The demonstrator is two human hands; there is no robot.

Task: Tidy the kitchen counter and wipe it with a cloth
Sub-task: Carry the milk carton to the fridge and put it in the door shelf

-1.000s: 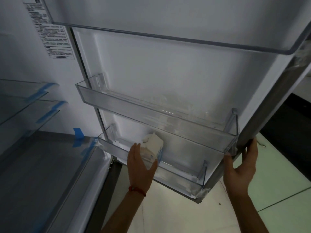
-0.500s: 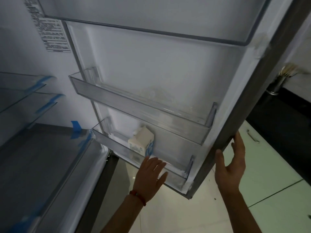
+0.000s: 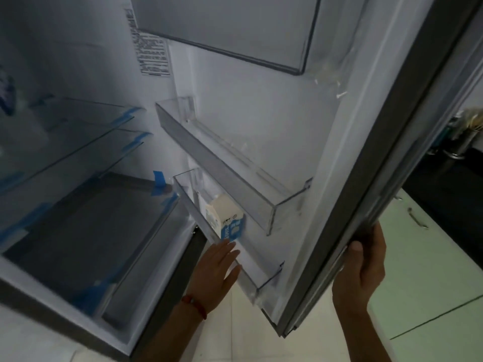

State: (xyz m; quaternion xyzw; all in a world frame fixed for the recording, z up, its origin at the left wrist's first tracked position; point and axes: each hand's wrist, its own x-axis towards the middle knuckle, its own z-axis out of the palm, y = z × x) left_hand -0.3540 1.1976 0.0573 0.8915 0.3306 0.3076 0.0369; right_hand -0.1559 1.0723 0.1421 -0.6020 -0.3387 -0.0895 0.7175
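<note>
Nearest, the right hand (image 3: 363,267) has its fingers clamped on the fridge door (image 3: 386,163) edge, while the left hand (image 3: 214,273), fingers apart and empty, hovers just below the carton. The carton (image 3: 226,218) stands farther back in the lower door bin (image 3: 261,273), so putting it away looks done. Closing the door and wiping the counter, which lies mostly out of view, seem to remain.

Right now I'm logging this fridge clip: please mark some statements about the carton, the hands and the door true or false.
1. The carton stands in the lower door bin. True.
2. The left hand grips the carton. False: it is open, just below the carton.
3. The right hand holds the door by its edge. True.
4. The upper door bin holds a bottle. False: nothing shows in it.
5. The door is shut. False: it stands open.
</note>
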